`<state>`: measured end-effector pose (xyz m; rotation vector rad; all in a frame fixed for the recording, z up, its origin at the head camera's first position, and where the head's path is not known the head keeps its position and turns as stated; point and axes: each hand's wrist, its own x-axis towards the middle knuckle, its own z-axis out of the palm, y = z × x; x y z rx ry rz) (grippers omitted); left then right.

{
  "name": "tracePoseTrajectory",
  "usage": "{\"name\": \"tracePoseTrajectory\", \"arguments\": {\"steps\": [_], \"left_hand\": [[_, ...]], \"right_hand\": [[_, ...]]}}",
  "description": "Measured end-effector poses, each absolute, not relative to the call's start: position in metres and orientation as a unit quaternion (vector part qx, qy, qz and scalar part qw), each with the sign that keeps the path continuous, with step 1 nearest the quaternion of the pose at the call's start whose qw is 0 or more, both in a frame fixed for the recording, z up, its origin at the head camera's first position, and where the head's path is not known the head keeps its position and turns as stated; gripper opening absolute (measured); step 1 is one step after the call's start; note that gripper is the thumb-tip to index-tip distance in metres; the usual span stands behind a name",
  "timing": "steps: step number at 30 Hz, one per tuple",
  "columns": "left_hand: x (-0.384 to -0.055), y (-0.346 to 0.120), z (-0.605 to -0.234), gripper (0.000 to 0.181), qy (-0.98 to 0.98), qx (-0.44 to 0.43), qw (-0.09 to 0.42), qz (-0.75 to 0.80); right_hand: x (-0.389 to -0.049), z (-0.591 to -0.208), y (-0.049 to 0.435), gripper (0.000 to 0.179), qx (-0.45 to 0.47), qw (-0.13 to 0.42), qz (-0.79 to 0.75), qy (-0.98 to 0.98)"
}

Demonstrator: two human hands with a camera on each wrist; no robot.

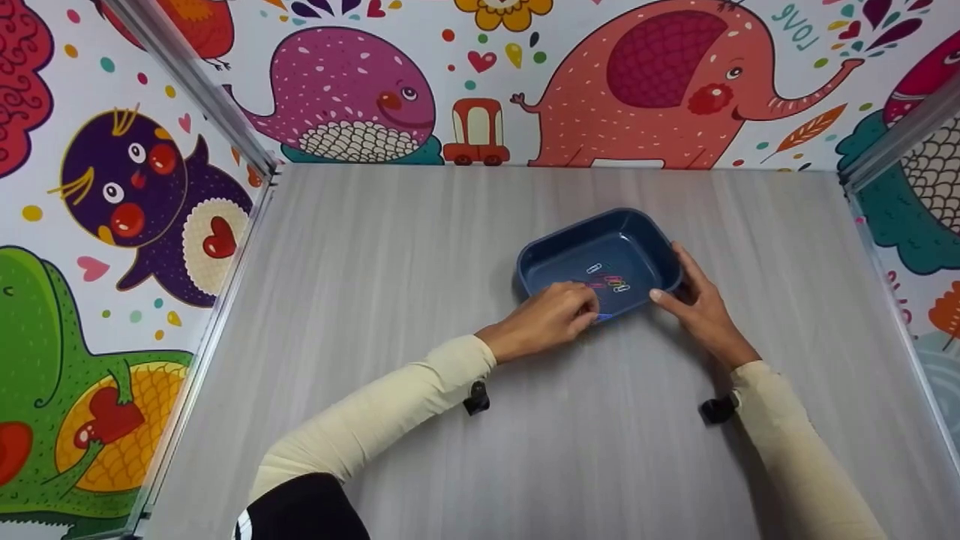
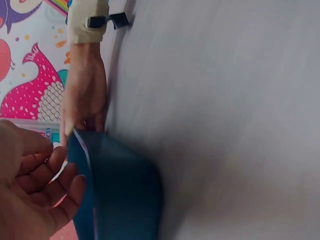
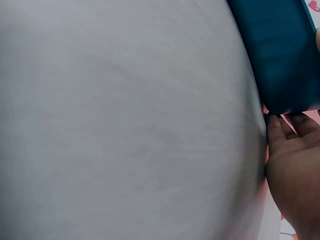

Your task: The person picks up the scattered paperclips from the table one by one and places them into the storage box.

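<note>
Looking down through the head camera, I saw a blue tray (image 1: pixel 645 225) sitting on the grey table (image 1: pixel 420 247), a little right of centre, with a few coloured paper clips (image 1: pixel 609 282) lying loose on its floor near the front wall. My left hand (image 1: pixel 546 321) was over the tray's near left corner, fingers curled and bunched at the rim; whether they pinched a clip I could not tell from any view, since the left wrist camera showed only bent fingers (image 2: pixel 37 187) beside the tray's outer wall (image 2: pixel 125 195). My right hand (image 1: pixel 699 304) lay against the tray's right side, fingers fairly straight and resting along the wall, thumb at the near corner, steadying it rather than gripping. I judged the step in hand to be work on the clips in the tray, with the tray braced. The next move, I reckoned, called for a fine pinch on one thin clip without nudging the others.
</note>
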<state>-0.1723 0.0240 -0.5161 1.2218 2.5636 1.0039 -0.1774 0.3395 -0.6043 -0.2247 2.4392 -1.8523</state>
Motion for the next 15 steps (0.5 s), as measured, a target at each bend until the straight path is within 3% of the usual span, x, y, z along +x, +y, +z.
{"name": "tracePoseTrajectory", "arguments": {"steps": [15], "left_hand": [[-0.207, 0.026, -0.529, 0.016, 0.87, 0.365, 0.099, 0.316]], "right_hand": [[-0.177, -0.603, 0.339, 0.089, -0.07, 0.039, -0.599, 0.797]]}}
